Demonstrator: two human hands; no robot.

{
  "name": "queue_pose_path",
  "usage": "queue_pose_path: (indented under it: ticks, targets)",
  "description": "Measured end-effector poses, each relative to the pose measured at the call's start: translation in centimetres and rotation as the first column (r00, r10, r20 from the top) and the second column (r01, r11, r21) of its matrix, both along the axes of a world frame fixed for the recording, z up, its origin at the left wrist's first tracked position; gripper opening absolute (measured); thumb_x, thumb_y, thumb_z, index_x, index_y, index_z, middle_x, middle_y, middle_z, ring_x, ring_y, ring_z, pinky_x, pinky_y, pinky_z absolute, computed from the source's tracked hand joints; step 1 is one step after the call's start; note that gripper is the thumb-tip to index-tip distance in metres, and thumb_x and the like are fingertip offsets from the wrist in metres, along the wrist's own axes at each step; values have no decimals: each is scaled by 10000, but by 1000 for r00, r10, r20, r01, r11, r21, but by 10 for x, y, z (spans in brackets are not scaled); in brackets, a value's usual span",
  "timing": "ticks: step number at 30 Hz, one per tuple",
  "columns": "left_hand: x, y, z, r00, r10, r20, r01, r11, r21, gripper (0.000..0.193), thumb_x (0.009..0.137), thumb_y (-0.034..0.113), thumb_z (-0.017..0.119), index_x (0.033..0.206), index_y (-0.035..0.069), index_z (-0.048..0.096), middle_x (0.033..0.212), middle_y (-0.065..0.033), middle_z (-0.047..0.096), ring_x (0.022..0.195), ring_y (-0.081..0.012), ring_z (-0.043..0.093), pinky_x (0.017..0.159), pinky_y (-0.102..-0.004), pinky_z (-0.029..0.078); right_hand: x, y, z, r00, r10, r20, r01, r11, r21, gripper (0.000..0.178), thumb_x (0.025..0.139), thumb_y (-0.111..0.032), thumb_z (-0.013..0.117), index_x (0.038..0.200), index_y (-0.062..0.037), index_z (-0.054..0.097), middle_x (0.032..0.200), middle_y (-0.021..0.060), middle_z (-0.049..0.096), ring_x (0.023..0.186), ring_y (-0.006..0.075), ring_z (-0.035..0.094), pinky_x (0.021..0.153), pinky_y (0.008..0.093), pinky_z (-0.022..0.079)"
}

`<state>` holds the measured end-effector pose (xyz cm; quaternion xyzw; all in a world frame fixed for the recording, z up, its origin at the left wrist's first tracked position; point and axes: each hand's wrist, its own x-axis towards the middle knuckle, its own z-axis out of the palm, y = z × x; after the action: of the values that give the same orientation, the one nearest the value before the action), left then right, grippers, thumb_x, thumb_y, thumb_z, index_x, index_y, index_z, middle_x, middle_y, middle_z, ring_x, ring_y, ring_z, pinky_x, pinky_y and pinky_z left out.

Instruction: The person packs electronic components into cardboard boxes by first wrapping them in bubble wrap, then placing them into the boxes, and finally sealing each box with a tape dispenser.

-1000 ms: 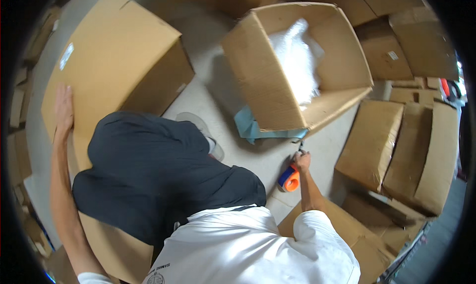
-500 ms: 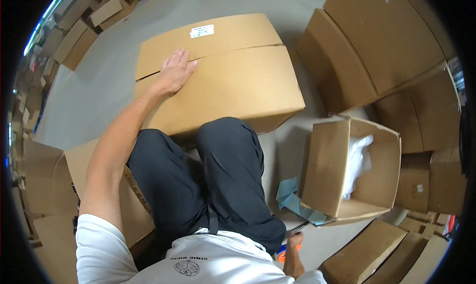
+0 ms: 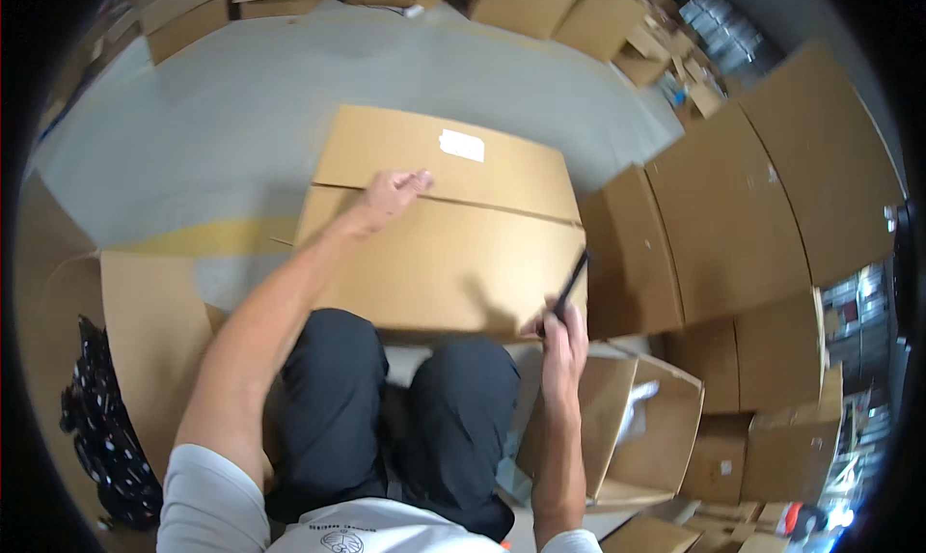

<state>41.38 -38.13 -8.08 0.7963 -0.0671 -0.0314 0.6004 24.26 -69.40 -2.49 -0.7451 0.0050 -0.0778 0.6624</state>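
Note:
In front of my knees a large closed cardboard box (image 3: 434, 254) stands on the floor, a seam running across its top. A white label (image 3: 462, 146) is stuck on the far flap. Over the top, close to the seam, is my left hand (image 3: 391, 194), its fingers curled together; whether anything is in them is hidden. At the near right corner of the box my right hand (image 3: 562, 336) grips a slim black tool (image 3: 572, 283), its tip pointing up and away from me. Motion blurs the tool, and its exact kind is not clear.
An open carton (image 3: 690, 428) with clear plastic inside stands right of my legs. Tall cardboard boxes (image 3: 728, 201) are stacked beyond it. On my left, black white-spotted material (image 3: 106, 437) lies by an open carton flap (image 3: 149, 350). More boxes (image 3: 526, 3) line the far side.
My right hand has come up from beside my hip to the large box with the black tool. My left hand, earlier flat on the box, has curled its fingers. The view has turned right.

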Motion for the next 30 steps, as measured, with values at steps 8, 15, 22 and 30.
queue_pose_path:
  ticks: [8,15,22,30]
  targets:
    - [5,4,-11,998,36,41,-17,918,-396,572,1073,490,415,1118,-7,696,1068,-98,724,1066,-194,646,1012,-354,473,132,140,-34,895,410,-175,-430,897,-99,257,1049,-239,464,1074,-13,585,585,-64,420,417,38,348,376,215,299]
    - [7,6,-10,994,77,82,-9,782,-624,325,1058,306,524,1034,25,685,992,-50,689,1004,-149,608,966,-340,460,136,150,-31,923,380,-63,-380,872,-309,303,1049,-310,543,1014,-23,632,541,2,497,416,136,460,409,318,351]
    - [26,20,-22,847,414,-333,-458,249,-853,294,1012,273,566,987,-2,667,901,-61,693,840,-138,631,751,-302,513,120,158,-47,871,283,401,177,582,-794,216,986,-186,595,1144,-41,626,732,223,647,628,433,630,557,498,489]
    - [1,35,-19,739,505,446,-654,697,295,360,1011,278,524,1115,-53,621,1261,-200,596,1282,-360,494,1095,-468,373,128,132,-22,972,161,173,-124,971,-206,496,978,14,524,1467,19,442,1154,163,592,830,197,630,692,359,550]
